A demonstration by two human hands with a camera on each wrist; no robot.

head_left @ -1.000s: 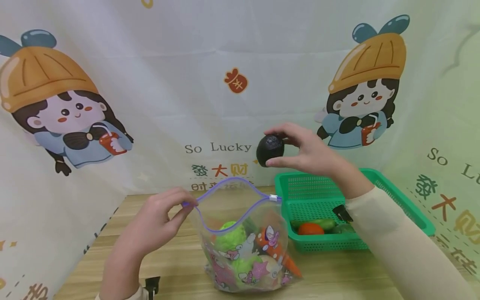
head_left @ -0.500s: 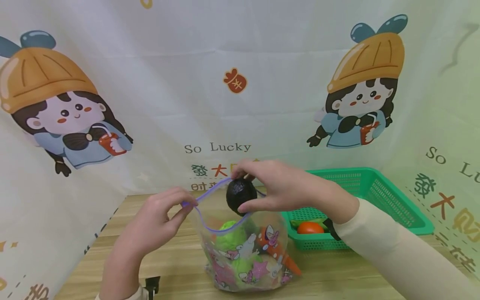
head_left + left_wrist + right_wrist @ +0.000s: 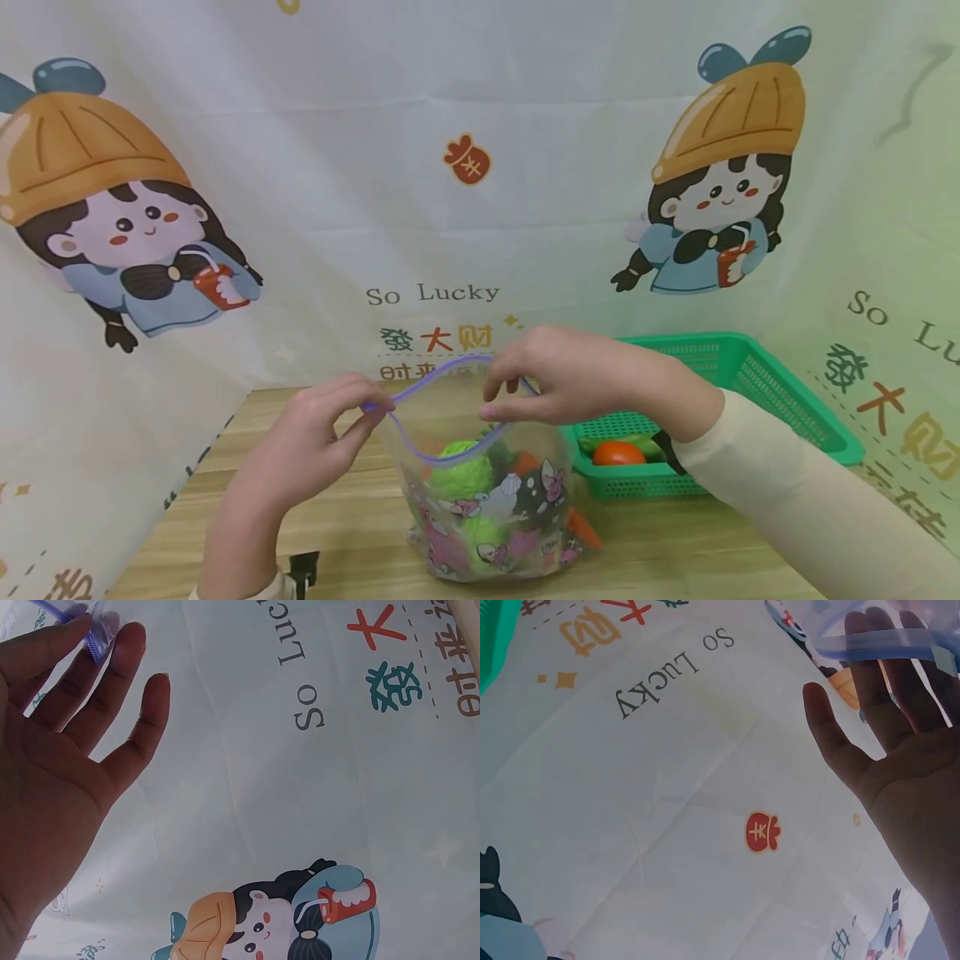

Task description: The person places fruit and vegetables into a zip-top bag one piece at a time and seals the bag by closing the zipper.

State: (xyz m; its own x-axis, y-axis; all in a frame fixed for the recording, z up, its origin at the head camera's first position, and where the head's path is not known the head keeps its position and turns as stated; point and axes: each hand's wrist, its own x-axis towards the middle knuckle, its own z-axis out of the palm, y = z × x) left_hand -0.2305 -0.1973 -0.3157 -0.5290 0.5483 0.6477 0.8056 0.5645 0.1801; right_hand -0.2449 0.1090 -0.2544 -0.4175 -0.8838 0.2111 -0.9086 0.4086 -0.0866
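Note:
My left hand (image 3: 322, 442) pinches the left corner of a clear zip-top bag (image 3: 450, 546) between thumb and fingers. The bag stands upright on the table with its purple-edged mouth spread wide. Through the printed plastic show a green cabbage-like vegetable (image 3: 461, 475), an orange carrot (image 3: 583, 527) and a dark round avocado (image 3: 531, 493) at the right side. Over the right part of the mouth hovers my right hand (image 3: 562, 379), thumb and fingers apart with nothing between them. In the right wrist view its fingers (image 3: 885, 705) overlap the bag's purple rim.
A green plastic basket (image 3: 817, 425) sits right of the bag, partly behind my right forearm. In it lie a red-orange tomato (image 3: 618, 453) and a green cucumber-like vegetable (image 3: 592, 444). A printed cloth (image 3: 337, 183) hangs behind the wooden table (image 3: 337, 533).
My right hand came down and left to the bag's mouth with the avocado and let it go; the avocado dropped into the bag. The left hand stayed on the corner.

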